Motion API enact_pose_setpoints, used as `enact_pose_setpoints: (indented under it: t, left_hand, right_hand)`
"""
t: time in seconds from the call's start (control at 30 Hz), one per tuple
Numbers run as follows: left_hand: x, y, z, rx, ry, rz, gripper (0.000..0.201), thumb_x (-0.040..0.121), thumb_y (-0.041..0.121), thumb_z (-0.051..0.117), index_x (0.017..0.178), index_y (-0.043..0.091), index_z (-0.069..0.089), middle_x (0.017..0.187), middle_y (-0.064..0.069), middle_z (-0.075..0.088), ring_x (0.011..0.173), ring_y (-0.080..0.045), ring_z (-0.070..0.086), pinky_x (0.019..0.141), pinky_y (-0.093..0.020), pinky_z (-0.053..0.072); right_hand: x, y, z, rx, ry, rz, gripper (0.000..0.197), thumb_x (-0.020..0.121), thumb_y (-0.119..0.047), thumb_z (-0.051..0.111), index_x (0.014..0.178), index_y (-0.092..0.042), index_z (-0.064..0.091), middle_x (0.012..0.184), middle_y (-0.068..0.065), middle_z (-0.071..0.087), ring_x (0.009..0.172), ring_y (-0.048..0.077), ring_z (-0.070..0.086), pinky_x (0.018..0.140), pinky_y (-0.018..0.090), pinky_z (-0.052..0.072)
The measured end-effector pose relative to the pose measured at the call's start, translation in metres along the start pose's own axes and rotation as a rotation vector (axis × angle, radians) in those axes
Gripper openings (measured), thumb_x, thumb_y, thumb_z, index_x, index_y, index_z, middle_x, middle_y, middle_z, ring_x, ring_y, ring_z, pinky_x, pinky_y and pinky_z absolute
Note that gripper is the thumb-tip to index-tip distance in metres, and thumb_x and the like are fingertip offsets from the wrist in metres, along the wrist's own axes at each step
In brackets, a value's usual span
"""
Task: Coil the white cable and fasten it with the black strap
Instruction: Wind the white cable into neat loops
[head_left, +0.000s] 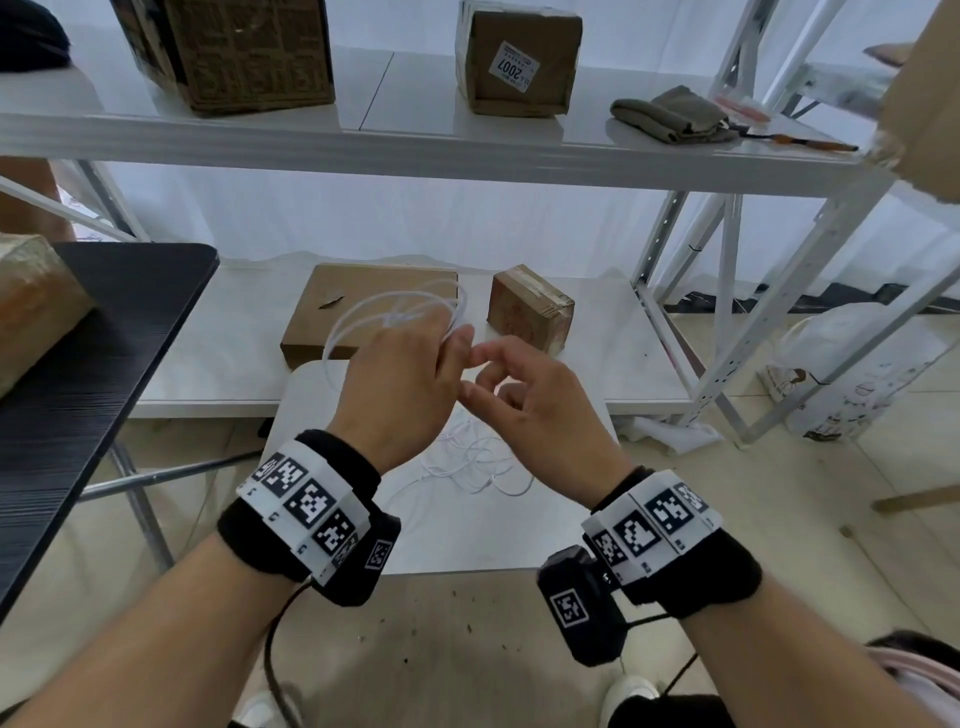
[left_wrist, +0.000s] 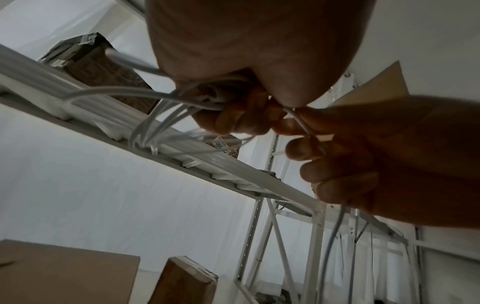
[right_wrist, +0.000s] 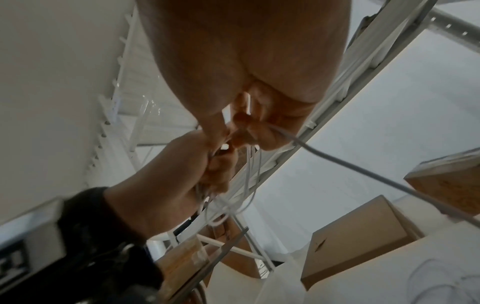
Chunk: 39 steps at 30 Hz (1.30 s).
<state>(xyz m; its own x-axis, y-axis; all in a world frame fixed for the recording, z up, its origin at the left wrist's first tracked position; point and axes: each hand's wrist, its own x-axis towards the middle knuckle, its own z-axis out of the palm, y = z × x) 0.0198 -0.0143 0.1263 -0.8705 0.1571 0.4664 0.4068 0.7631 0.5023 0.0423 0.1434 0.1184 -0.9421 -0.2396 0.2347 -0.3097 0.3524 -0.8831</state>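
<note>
1. The left hand (head_left: 400, 384) is raised above a small white square table (head_left: 332, 519), its fingers curled tight around several gathered loops of the thin white cable (head_left: 363, 312).
2. The loops arc up and away from that fist, in front of a flat brown cardboard box (head_left: 332, 291) on the low white shelf (head_left: 218, 364).
3. The right hand (head_left: 530, 400) sits just beside the left, fingertips touching it; the left wrist view shows its thumb and forefinger pinching one strand of the cable, the other fingers (left_wrist: 311, 170) curled over it.
4. From the right hand the strand runs down, and the rest of the cable lies in a loose tangle on the table below the hands.
5. No black strap can be made out in any view.
6. A small taped cardboard box (head_left: 530, 306) stands on the low shelf to the right of the flat one.
7. A black tabletop (head_left: 78, 374) fills the left edge.
</note>
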Motion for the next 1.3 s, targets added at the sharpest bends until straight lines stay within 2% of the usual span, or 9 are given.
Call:
enact_pose_setpoints:
  t: [0.13, 0.23, 0.43, 0.5, 0.6, 0.83, 1.07, 1.17, 1.3]
  left_hand:
    - [0.002, 0.005, -0.004, -0.216, -0.231, -0.159, 0.05, 0.106, 0.043, 0.036, 0.068, 0.019, 0.059, 0.064, 0.006, 0.061, 0.063, -0.012, 0.06, 0.061, -0.034, 0.046]
    - [0.002, 0.01, -0.01, -0.521, -0.48, -0.326, 0.052, 0.104, 0.046, 0.042, 0.063, 0.015, 0.051, 0.052, 0.007, 0.04, 0.045, -0.012, 0.033, 0.048, -0.027, 0.028]
    - [0.003, 0.008, -0.025, -1.003, -0.684, -0.461, 0.038, 0.1, 0.043, 0.048, 0.083, 0.01, 0.056, 0.055, 0.006, 0.026, 0.046, -0.008, 0.017, 0.045, -0.022, 0.012]
    - [0.003, 0.006, -0.027, -1.128, -0.69, -0.507, 0.034, 0.096, 0.043, 0.05, 0.081, 0.013, 0.055, 0.052, 0.008, 0.025, 0.042, -0.004, 0.017, 0.044, -0.022, 0.011]
    - [0.005, 0.003, -0.027, -1.227, -0.657, -0.534, 0.027, 0.095, 0.039, 0.052, 0.09, 0.012, 0.056, 0.057, 0.008, 0.025, 0.044, -0.002, 0.02, 0.043, -0.016, 0.017]
    - [0.003, 0.004, -0.018, -1.058, -0.516, -0.442, 0.036, 0.1, 0.032, 0.052, 0.108, 0.0, 0.065, 0.062, 0.004, 0.031, 0.055, -0.009, 0.041, 0.051, -0.017, 0.038]
    - [0.002, 0.007, -0.013, -1.096, -0.504, -0.489, 0.044, 0.105, 0.033, 0.045, 0.12, -0.005, 0.061, 0.063, 0.006, 0.03, 0.049, -0.006, 0.023, 0.046, -0.019, 0.02]
    - [0.0, 0.007, -0.013, -1.001, -0.548, -0.488, 0.045, 0.105, 0.036, 0.043, 0.115, -0.002, 0.065, 0.064, 0.004, 0.025, 0.052, -0.009, 0.021, 0.046, -0.019, 0.021]
    - [-0.003, 0.009, -0.015, -1.004, -0.601, -0.483, 0.046, 0.103, 0.042, 0.043, 0.099, 0.005, 0.069, 0.064, 0.003, 0.021, 0.052, -0.011, 0.016, 0.046, -0.02, 0.017]
  right_hand:
    - [0.003, 0.008, -0.015, -0.14, 0.012, -0.102, 0.048, 0.076, -0.021, 0.087, 0.112, -0.026, 0.056, 0.11, -0.004, 0.058, 0.052, 0.007, 0.047, 0.056, 0.013, 0.039]
    - [0.005, 0.009, -0.023, -0.059, 0.071, -0.052, 0.063, 0.07, -0.03, 0.09, 0.122, -0.027, 0.056, 0.122, -0.008, 0.057, 0.055, 0.007, 0.051, 0.056, 0.022, 0.048]
    - [0.007, 0.009, -0.029, 0.004, -0.111, -0.037, 0.034, 0.08, -0.042, 0.077, 0.111, -0.028, 0.071, 0.091, -0.005, 0.07, 0.066, 0.028, 0.052, 0.061, 0.036, 0.044]
    - [0.009, 0.007, -0.029, 0.012, -0.085, -0.06, 0.024, 0.085, -0.039, 0.073, 0.103, -0.024, 0.074, 0.085, 0.004, 0.069, 0.072, 0.031, 0.056, 0.065, 0.037, 0.045]
    - [0.011, 0.007, -0.029, 0.022, -0.008, -0.047, 0.021, 0.089, -0.037, 0.069, 0.094, -0.017, 0.074, 0.079, 0.004, 0.069, 0.066, 0.011, 0.053, 0.063, 0.022, 0.04]
    - [0.013, 0.011, -0.029, -0.07, 0.116, -0.003, 0.032, 0.097, -0.039, 0.059, 0.079, -0.016, 0.071, 0.068, -0.003, 0.069, 0.07, 0.031, 0.056, 0.062, 0.036, 0.041]
    - [0.013, 0.014, -0.032, -0.075, 0.271, -0.002, 0.014, 0.094, -0.032, 0.067, 0.095, -0.025, 0.079, 0.074, -0.024, 0.068, 0.071, -0.008, 0.06, 0.065, 0.007, 0.038]
    - [0.013, 0.014, -0.032, -0.099, 0.379, -0.049, 0.018, 0.094, -0.03, 0.067, 0.094, -0.018, 0.08, 0.084, -0.013, 0.072, 0.079, -0.001, 0.065, 0.07, 0.014, 0.047]
    - [0.014, 0.013, -0.036, 0.018, 0.486, -0.01, 0.026, 0.098, -0.031, 0.061, 0.081, -0.015, 0.073, 0.071, -0.007, 0.067, 0.063, 0.006, 0.055, 0.065, 0.022, 0.042]
